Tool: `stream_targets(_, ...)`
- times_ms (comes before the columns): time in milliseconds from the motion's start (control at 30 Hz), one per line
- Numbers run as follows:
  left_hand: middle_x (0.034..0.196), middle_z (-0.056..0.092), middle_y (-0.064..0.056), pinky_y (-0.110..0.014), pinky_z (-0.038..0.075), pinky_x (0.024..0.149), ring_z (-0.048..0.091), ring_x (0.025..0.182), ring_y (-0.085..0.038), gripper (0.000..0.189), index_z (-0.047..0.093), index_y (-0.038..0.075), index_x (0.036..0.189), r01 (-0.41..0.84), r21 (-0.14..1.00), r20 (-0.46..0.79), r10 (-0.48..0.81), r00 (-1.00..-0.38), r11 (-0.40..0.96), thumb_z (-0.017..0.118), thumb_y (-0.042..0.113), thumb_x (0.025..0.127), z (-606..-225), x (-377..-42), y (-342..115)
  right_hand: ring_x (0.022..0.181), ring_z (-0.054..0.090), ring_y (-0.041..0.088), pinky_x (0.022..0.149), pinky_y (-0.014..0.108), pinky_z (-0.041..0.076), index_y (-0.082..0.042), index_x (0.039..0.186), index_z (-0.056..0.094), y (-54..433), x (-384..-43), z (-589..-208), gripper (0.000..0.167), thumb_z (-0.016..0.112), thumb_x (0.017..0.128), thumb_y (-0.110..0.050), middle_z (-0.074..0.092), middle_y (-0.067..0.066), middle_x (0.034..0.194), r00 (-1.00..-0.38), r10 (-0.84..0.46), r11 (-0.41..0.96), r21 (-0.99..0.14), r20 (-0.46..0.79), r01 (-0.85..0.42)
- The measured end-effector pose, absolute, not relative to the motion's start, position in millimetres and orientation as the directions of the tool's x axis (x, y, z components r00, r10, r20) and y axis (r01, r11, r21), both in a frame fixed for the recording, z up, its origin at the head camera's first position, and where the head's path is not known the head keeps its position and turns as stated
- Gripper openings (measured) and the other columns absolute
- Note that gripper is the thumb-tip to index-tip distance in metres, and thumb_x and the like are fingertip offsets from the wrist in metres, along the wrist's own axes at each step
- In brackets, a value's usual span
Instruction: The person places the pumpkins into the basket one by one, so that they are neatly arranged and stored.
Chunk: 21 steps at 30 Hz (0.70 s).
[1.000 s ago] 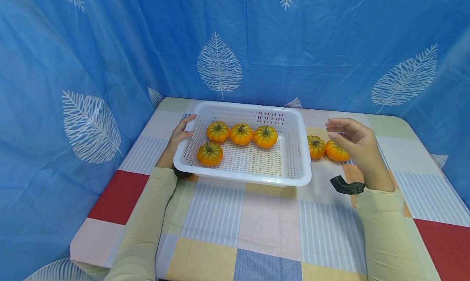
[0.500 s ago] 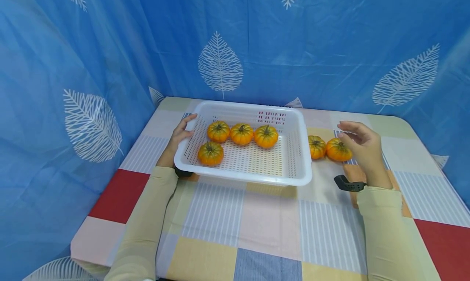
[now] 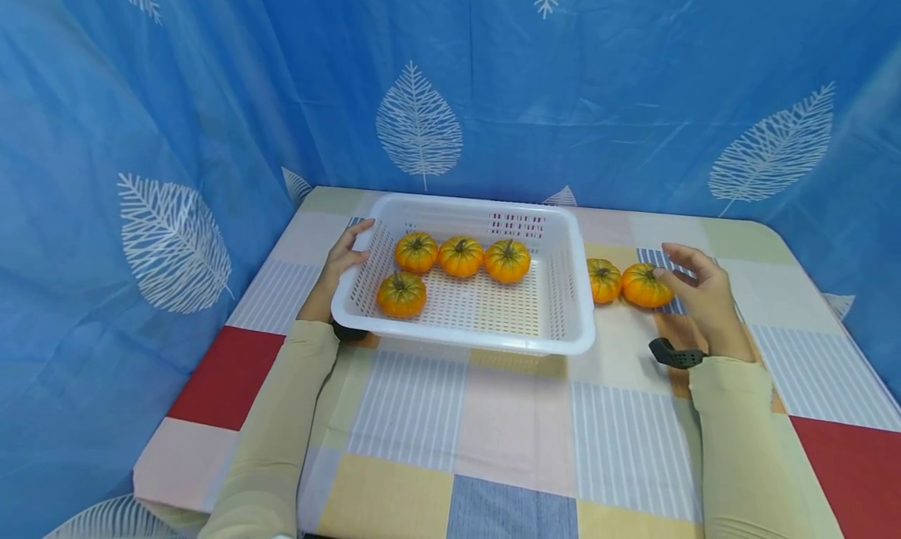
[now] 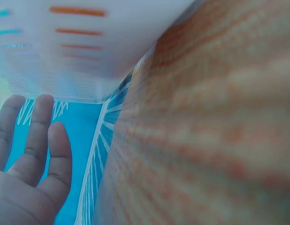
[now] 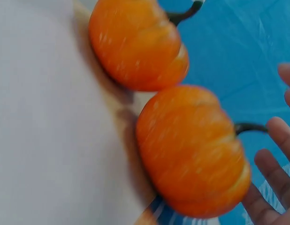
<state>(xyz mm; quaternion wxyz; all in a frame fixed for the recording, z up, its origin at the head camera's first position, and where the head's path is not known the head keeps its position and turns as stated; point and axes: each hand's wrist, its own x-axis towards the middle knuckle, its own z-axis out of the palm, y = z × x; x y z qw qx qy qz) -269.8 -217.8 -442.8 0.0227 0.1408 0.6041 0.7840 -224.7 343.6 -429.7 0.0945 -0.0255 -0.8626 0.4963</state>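
A white slotted plastic basket (image 3: 464,343) stands on the table with several small orange pumpkins in it, among them one pumpkin (image 3: 402,295) at the front left. My left hand (image 3: 341,262) is at the basket's left side, its fingertips right at the rim. In the left wrist view its fingers (image 4: 38,131) are extended along the basket wall (image 4: 79,42). To the right of the basket, two more pumpkins sit side by side, a left one (image 3: 604,282) and a right one (image 3: 645,286). My right hand (image 3: 704,292) is beside the right pumpkin, fingers apart, close to its stem (image 5: 250,127).
A checked cloth (image 3: 517,437) covers the table, with a red patch (image 3: 227,377) at the left. Blue curtains (image 3: 563,116) with white leaf prints hang behind and to the left of the table.
My right hand has moved right and lowered, from above the two pumpkins to the right pumpkin's side. My left hand, the basket and the pumpkins stay in place.
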Motion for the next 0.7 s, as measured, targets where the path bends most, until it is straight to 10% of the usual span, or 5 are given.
stream_targets(500,0.170,0.024,-0.033,-0.030,0.055,0.099,0.052,0.135,-0.026,0.059,0.045,0.009,0.155,0.139,0.953,0.197,0.202,-0.959,-0.269,0.039,-0.002,0.098,-443,-270,-218,0.157,0.018,0.053,0.128,0.063,0.022,-0.015,0.175,0.014,361,-230,-457,0.088,0.066,0.108,-0.038,0.015,0.028,0.176,-0.994,0.060,0.431,-0.896,-0.089,0.106)
stream_targets(700,0.170,0.026,-0.034,-0.031,0.055,0.098,0.052,0.134,-0.028,0.056,0.050,0.012,0.149,0.149,0.956,0.198,0.180,-0.964,-0.254,0.040,-0.003,0.097,-443,-270,-219,0.160,0.016,0.049,0.131,0.046,0.021,-0.011,0.174,0.008,362,-230,-460,0.093,0.068,0.108,-0.035,0.007,0.028,0.178,-0.987,0.039,0.409,-0.899,-0.154,0.156)
